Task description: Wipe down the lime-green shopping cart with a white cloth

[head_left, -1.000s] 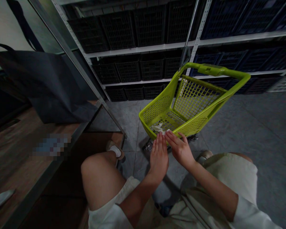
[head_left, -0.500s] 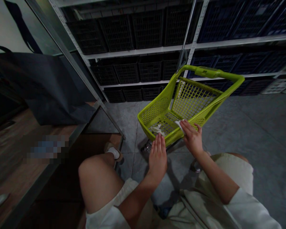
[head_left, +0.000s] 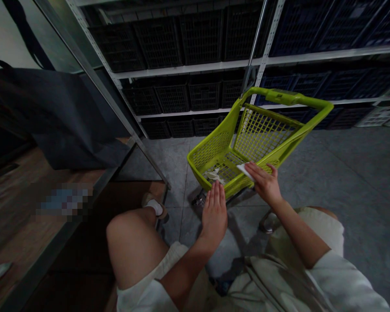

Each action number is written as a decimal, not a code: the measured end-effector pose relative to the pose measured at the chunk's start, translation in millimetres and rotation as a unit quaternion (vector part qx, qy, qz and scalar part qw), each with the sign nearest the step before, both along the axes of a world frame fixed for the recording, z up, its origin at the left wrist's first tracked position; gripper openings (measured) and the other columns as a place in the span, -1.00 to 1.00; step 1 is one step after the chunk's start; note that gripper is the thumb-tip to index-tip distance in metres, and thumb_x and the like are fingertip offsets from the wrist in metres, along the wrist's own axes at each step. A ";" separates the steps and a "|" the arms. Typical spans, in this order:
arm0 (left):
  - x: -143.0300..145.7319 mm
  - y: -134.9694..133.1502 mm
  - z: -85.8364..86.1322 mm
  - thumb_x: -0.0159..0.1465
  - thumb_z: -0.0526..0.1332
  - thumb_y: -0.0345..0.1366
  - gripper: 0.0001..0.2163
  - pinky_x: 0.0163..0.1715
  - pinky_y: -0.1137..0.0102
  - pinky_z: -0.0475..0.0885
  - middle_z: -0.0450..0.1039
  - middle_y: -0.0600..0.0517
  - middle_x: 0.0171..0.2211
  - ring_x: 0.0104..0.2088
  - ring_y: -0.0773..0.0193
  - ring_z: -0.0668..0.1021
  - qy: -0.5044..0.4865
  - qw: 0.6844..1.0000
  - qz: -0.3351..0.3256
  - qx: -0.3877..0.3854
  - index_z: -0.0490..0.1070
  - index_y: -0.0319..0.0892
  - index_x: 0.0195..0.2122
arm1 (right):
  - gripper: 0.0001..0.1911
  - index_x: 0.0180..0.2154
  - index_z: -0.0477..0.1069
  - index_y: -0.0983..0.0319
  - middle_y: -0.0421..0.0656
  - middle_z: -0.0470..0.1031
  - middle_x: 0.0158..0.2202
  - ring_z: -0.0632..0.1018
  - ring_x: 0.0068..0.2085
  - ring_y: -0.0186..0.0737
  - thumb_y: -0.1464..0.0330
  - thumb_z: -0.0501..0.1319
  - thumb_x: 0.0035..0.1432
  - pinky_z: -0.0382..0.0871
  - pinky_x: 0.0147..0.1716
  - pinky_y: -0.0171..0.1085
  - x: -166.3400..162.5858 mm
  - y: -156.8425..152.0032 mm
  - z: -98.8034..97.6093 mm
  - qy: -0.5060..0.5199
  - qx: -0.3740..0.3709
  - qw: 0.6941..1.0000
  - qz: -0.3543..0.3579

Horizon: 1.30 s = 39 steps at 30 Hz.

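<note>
A lime-green shopping cart (head_left: 211, 147) with a mesh basket stands in front of my knees. My left hand (head_left: 215, 212) rests at the basket's near corner, its fingers straight and side by side against the rim; the thumb is hidden. A white cloth or tissue (head_left: 245, 170) lies under the fingers of my right hand (head_left: 264, 180), which presses it on the cart's right-hand rim. Inside the basket, close to my left fingertips, sits a crumpled whitish scrap (head_left: 214, 174), perhaps paper or tissue.
Metal shelving (head_left: 195, 67) with rows of dark crates (head_left: 203, 39) stands behind the cart. At the left, a wooden bench (head_left: 16, 190) with a metal frame carries a large dark bag (head_left: 71, 117) and a blurred-out item. Grey floor (head_left: 354, 173) extends to the right.
My right hand has shifted slightly to the right, and more of the white cloth shows. My left hand and the cart stay in place.
</note>
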<state>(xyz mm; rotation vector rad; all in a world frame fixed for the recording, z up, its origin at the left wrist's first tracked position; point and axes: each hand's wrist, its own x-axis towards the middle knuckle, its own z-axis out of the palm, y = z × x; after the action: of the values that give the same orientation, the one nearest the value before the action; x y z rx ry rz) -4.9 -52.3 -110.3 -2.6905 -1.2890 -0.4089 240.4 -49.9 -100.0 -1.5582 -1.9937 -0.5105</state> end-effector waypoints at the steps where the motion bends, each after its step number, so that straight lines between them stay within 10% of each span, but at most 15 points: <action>1: 0.2 0.4 -0.4 0.25 0.04 -0.55 -0.34 0.36 0.18 0.20 -0.06 -0.29 0.44 0.44 0.05 0.06 0.000 1.000 0.000 0.000 -0.03 -0.45 0.40 | -0.24 0.34 0.15 0.11 -0.03 0.44 0.23 0.45 0.26 -0.09 0.59 0.03 0.11 -0.06 0.28 0.07 1.8 0.9 -1.2 0.020 0.013 0.999 -0.038; 4: 0.6 1.1 -1.3 0.25 0.01 -0.58 -0.35 0.35 0.19 0.21 -0.05 -0.27 0.44 0.43 0.07 0.09 -0.003 1.000 -0.001 0.005 -0.01 -0.42 0.40 | -0.26 0.31 0.21 0.15 0.00 0.43 0.24 0.43 0.27 -0.06 0.58 0.05 0.08 -0.01 0.26 0.05 -22.0 -2.4 -5.5 0.061 0.018 0.993 -0.100; 11: 0.1 -0.8 1.7 0.29 -0.01 -0.55 -0.40 0.36 0.19 0.20 0.00 -0.29 0.43 0.43 0.05 0.10 0.012 1.000 0.007 0.017 0.02 -0.48 0.39 | -0.25 0.36 0.11 0.15 0.00 0.42 0.25 0.42 0.28 -0.13 0.60 0.01 0.15 0.01 0.23 -0.01 -98.6 -21.4 -8.3 0.041 -0.040 0.998 0.041; 16: -1.7 -1.7 4.9 0.25 0.03 -0.54 -0.35 0.36 0.16 0.20 -0.04 -0.29 0.44 0.43 0.03 0.09 0.005 1.000 -0.008 0.002 -0.01 -0.47 0.40 | -0.21 0.41 -0.03 0.09 -0.04 0.41 0.26 0.43 0.26 -0.14 0.60 -0.01 0.19 -0.09 0.28 0.06 -49.7 -13.0 1.3 -0.020 -0.052 0.992 0.109; 21: -1.1 0.4 1.8 0.24 0.05 -0.54 -0.31 0.35 0.14 0.21 -0.05 -0.30 0.44 0.44 0.04 0.05 -0.017 1.000 -0.018 -0.005 -0.08 -0.43 0.42 | -0.23 0.36 0.13 0.03 -0.07 0.46 0.22 0.45 0.25 -0.06 0.57 0.04 0.14 -0.10 0.29 0.11 1.4 0.1 -0.3 0.025 -0.001 1.000 -0.004; 25: 0.9 1.9 -1.3 0.24 0.02 -0.58 -0.32 0.35 0.15 0.22 -0.05 -0.29 0.44 0.44 0.04 0.07 -0.019 1.000 -0.016 0.002 -0.08 -0.44 0.42 | -0.27 0.31 0.22 0.05 -0.06 0.46 0.22 0.42 0.28 -0.02 0.56 0.05 0.12 -0.14 0.30 0.13 -27.5 -5.3 -7.5 0.109 0.030 0.988 -0.106; 31: 2.6 1.2 -1.6 0.28 -0.01 -0.56 -0.38 0.35 0.15 0.21 -0.01 -0.34 0.42 0.44 0.04 0.06 -0.009 1.000 -0.004 0.015 -0.04 -0.49 0.40 | -0.23 0.39 0.04 0.11 0.01 0.38 0.28 0.41 0.28 -0.10 0.58 0.02 0.17 -0.09 0.29 0.04 -98.2 -26.5 -7.2 0.059 -0.046 0.997 0.026; 39: -0.2 0.3 3.0 0.23 0.02 -0.57 -0.31 0.35 0.15 0.23 -0.03 -0.27 0.44 0.43 0.05 0.08 -0.019 1.000 -0.015 -0.001 -0.08 -0.41 0.42 | -0.20 0.38 0.06 0.07 -0.05 0.41 0.27 0.42 0.27 -0.10 0.59 0.02 0.13 -0.09 0.30 0.09 -11.5 -9.8 2.2 -0.006 -0.028 1.000 0.007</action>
<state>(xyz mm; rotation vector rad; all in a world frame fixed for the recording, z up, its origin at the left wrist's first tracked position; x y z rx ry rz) -5.1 -52.0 -107.2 -2.7199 -1.2598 -0.4637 229.0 -59.8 -97.8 -1.5761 -2.0436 -0.4622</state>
